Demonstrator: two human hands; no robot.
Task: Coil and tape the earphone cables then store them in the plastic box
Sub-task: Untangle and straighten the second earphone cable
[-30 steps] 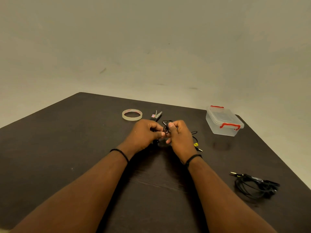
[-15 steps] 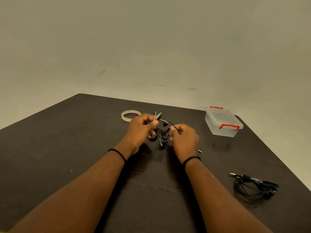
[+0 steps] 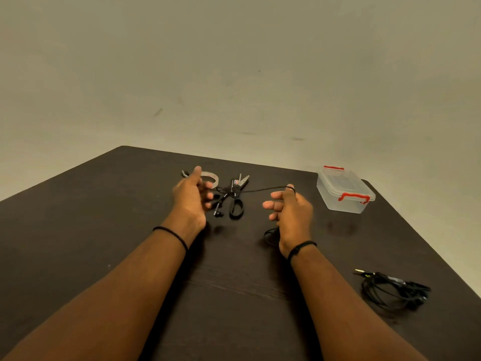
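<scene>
A black earphone cable [image 3: 260, 190] runs taut between my two hands above the dark table. My left hand [image 3: 191, 196] grips one end with curled fingers, and the earbuds [image 3: 218, 212] dangle just right of it. My right hand [image 3: 292, 208] has the cable hooked round a raised finger, its other fingers spread. A loop of the cable [image 3: 270, 235] hangs below that hand. The clear plastic box [image 3: 345, 194] with red latches stands lid-on at the far right. The tape roll [image 3: 211, 177] lies behind my left hand. A second tangled earphone [image 3: 394, 291] lies at the near right.
Black-handled scissors [image 3: 236, 204] lie on the table [image 3: 104, 217] between my hands, under the stretched cable. The table's right edge runs close behind the box and past the second earphone.
My hands were together working the bunched cable. They have now moved apart, left hand leftward and right hand rightward, drawing the cable out straight and uncovering the scissors.
</scene>
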